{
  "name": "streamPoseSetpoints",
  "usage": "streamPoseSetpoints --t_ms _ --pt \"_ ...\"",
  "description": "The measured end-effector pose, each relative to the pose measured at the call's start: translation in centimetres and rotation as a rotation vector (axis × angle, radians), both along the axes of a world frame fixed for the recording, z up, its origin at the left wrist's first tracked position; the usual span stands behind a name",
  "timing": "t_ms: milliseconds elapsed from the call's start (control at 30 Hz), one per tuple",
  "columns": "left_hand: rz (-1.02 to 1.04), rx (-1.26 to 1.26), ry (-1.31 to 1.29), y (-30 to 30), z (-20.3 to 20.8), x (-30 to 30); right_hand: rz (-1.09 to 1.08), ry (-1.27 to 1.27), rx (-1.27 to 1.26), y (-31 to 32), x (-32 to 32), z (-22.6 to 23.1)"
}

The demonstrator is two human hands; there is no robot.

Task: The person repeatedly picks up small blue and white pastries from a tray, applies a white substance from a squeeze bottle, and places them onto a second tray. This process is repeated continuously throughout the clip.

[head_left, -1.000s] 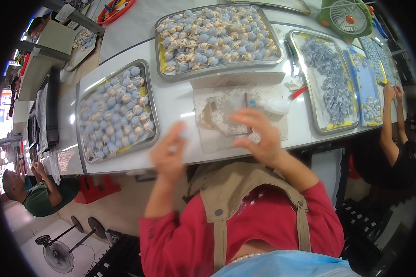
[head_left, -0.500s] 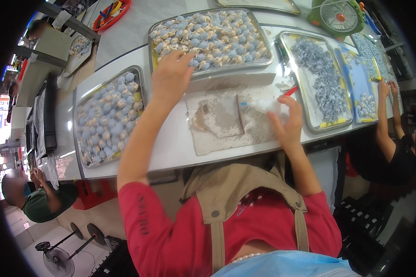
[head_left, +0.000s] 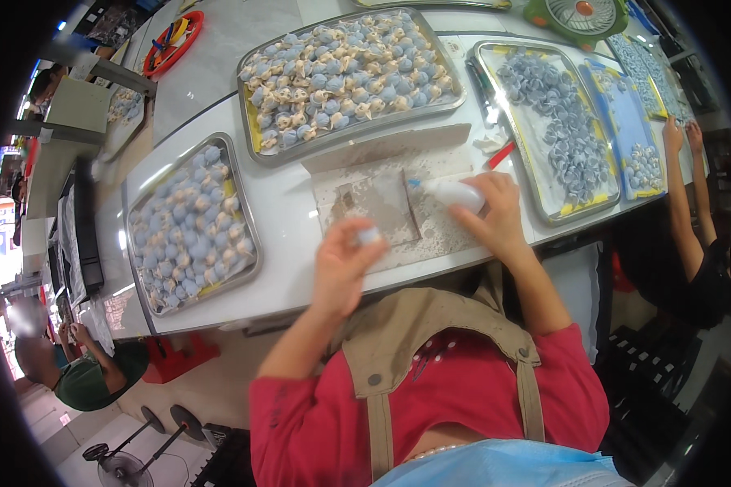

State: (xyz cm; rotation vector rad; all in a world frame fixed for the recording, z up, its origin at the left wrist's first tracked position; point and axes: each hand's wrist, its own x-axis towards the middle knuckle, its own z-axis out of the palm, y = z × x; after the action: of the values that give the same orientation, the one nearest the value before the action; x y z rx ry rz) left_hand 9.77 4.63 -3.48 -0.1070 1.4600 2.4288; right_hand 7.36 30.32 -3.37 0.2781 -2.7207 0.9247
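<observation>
One piece (head_left: 369, 236) (bluish) pinched, left hand (head_left: 341, 264) has quit far tray (head_left: 365, 130).

You are holding your left hand (head_left: 339, 268) low before you, its fingers (head_left: 348, 228) pinching, while your right hand (head_left: 499, 213) is curling into a grip farther forward, both bare forearms (head_left: 542, 294) slanting inward

One view, from the left of two fisheye cameras on the person's head, looks steeply down and forward. It is close enough that the left hand (head_left: 345, 264) and right hand (head_left: 499, 215) show mid-frame. The worktop (head_left: 280, 203) slants across the upper half, bowing toward the rim; the wearer's red shirt (head_left: 447, 398) fills bottom centre.
</observation>
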Motion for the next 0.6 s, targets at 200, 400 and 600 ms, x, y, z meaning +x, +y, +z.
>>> streamPoseSetpoints --t_ms 200,400,600 --pt "-0.169 0.345 -0.422 1.4 1.1 1.1 -0.081 -0.077 -0.361 -1.0 1.9 1.0" --pt "-0.068 0.106 -0.206 2.5 1.4 1.6 0.024 0.108 -0.345 -0.8 3.9 3.9" --pt "-0.032 -0.114 -0.020 2.7 1.2 2.3 0.077 0.234 -0.182 -1.5 4.4 5.9"
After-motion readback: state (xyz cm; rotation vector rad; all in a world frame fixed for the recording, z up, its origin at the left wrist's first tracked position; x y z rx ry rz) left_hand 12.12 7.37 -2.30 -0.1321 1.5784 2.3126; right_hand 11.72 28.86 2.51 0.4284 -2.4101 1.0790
